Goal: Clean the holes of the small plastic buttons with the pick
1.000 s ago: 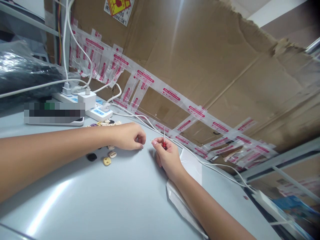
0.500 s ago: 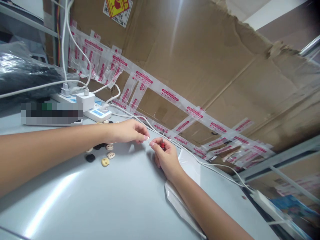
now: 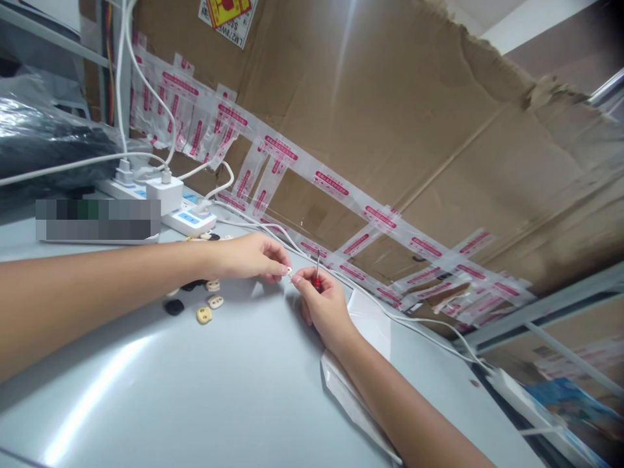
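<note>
Near the middle of the head view my left hand [image 3: 260, 257] pinches a small whitish piece [image 3: 289, 270] at its fingertips; most of it is hidden, so its kind is unclear. Close to its right, my right hand [image 3: 319, 299] holds a small screwdriver [image 3: 318, 273] with a red handle, its metal shaft pointing up. The right thumb and index fingertip also meet near the white piece, perhaps with something thin and pale between them. Beside the left forearm lie several two-hole cord locks, among them a yellow one [image 3: 204, 315], a cream one [image 3: 216, 301] and a black one [image 3: 174, 307].
White power strips [image 3: 189, 221] with plugs and cables stand at the back left. A taped cardboard sheet [image 3: 390, 130] rises behind the grey table [image 3: 205, 403]. Under the right forearm lies a white sheet or bag [image 3: 370, 325]. A white cable runs along the back edge.
The right fingertips have come slightly nearer the white piece in the left hand. The view has shifted slightly; both hands keep their holds.
</note>
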Tool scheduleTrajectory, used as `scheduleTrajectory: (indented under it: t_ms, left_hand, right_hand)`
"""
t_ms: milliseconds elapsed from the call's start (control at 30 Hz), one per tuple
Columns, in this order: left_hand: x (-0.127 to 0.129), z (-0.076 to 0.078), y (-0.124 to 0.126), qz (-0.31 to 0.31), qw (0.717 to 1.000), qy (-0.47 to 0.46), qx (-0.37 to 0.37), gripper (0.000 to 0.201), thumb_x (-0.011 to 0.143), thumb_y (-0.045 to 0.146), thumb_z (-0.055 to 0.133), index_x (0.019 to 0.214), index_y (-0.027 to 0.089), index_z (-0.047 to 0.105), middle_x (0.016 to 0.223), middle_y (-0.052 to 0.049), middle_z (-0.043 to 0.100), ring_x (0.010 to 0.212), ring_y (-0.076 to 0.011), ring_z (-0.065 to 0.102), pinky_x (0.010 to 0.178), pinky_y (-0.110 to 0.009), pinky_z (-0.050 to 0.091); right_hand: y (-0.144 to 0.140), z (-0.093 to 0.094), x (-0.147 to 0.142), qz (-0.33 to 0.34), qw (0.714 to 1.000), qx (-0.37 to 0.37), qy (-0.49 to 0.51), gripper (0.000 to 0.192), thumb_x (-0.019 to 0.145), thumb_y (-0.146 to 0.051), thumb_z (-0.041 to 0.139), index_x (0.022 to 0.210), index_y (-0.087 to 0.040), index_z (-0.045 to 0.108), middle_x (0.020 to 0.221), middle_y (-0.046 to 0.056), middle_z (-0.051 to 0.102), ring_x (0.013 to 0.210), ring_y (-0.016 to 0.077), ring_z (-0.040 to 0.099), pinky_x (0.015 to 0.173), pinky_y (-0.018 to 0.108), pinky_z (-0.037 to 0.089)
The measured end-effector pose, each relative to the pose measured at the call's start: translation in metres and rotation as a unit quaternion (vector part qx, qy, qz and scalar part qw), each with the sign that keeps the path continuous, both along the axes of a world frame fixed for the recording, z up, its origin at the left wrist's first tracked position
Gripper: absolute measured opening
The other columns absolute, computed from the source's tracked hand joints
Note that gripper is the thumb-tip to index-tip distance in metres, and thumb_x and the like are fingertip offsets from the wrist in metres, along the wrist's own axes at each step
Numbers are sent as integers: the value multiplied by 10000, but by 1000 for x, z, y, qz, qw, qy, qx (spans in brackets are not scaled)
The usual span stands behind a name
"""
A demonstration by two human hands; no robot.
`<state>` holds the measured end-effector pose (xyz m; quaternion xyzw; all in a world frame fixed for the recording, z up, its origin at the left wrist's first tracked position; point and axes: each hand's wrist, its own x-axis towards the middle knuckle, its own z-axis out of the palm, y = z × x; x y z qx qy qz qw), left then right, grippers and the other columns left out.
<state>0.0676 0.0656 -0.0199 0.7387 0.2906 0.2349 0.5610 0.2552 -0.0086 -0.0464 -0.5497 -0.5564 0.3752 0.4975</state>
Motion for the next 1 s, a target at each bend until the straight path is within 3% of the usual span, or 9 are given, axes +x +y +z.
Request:
scheduleTrajectory:
  t_ms: [367, 533, 700, 1000]
  left_hand:
    - [2, -1, -2, 4, 1000, 11, 11, 264, 730, 356, 747, 908, 178, 667, 830, -20, 688, 797, -155, 641, 785, -290, 506]
    - [5, -8, 1, 2, 999, -47, -18, 274, 737, 322, 769, 912, 185, 608, 804, 1, 686, 772, -137, 646, 780, -288, 519]
    - [6, -4, -3, 13, 999, -50, 15, 208, 755, 287, 753, 872, 158, 639, 809, -15, 707, 795, -143, 664, 775, -277, 515]
    - [9, -2, -5, 57, 993, -29, 99, 207, 733, 308, 738, 859, 148, 698, 813, -56, 756, 782, -199, 703, 716, -297, 525]
  right_hand:
    - [-1, 1, 0, 3, 1000, 2, 5, 312, 737, -461, 753, 764, -200, 586, 482, -106, 442, 310, 49, 323, 314, 216, 215]
    - [-2, 4, -1, 9, 1000, -5, 12, 318, 737, -461, 736, 780, -182, 590, 619, -42, 624, 297, 38, 377, 297, 197, 254]
    - [-1, 7, 0, 20, 1000, -14, 19, 317, 757, -461, 722, 788, -167, 606, 751, 16, 721, 301, 31, 415, 282, 172, 251]
    - [1, 7, 2, 35, 998, -28, 34, 319, 764, -451, 749, 805, -158, 629, 835, 38, 760, 311, 19, 408, 278, 159, 250]
